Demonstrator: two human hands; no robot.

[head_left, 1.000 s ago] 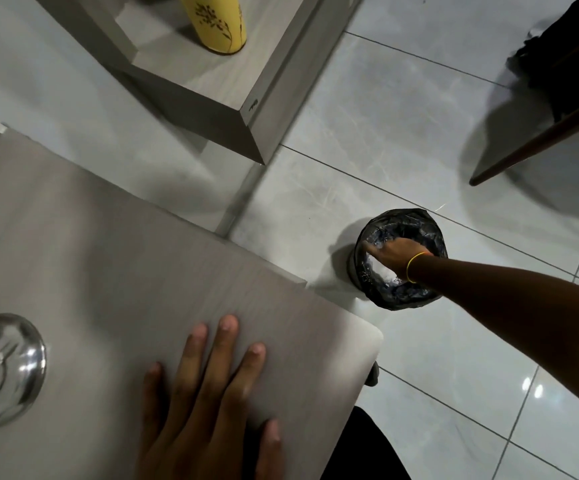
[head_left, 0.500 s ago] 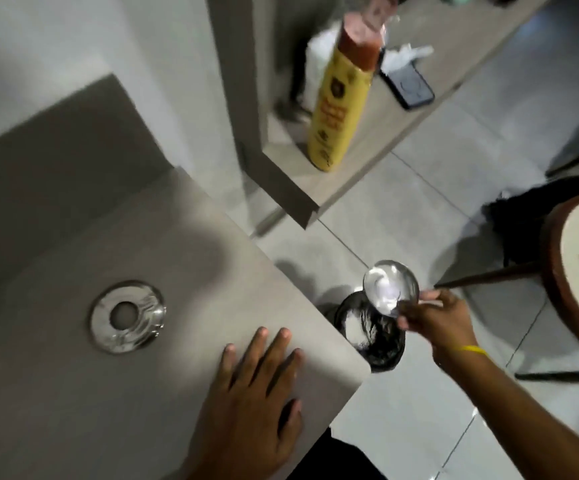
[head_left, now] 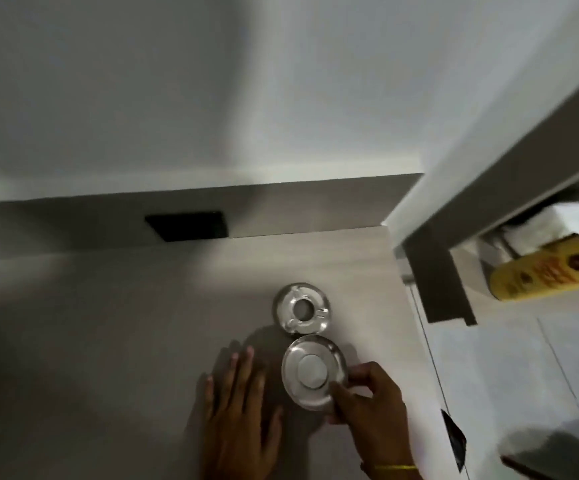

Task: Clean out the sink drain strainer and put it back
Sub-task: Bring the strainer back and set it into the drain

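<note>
My right hand [head_left: 367, 407] grips the round shiny metal strainer [head_left: 312, 370] by its near right rim, holding it just above the grey sink surface [head_left: 125, 323]. Its flat face with a raised centre disc points up at me. Directly beyond it lies the chrome drain ring [head_left: 302, 308] set in the sink, its centre hole uncovered. My left hand [head_left: 236, 410] rests flat on the sink, fingers spread, immediately left of the strainer.
A dark rectangular slot [head_left: 191, 225] sits in the sink's back wall. To the right, a grey shelf unit [head_left: 437, 271] holds a yellow bottle [head_left: 551, 275] lying across the view and white paper. Tiled floor [head_left: 506, 375] runs along the sink's right edge.
My right hand has carried the strainer from over the bin on the floor back above the sink, close to the drain ring. My view has swung left toward the wall. The left hand stayed flat.
</note>
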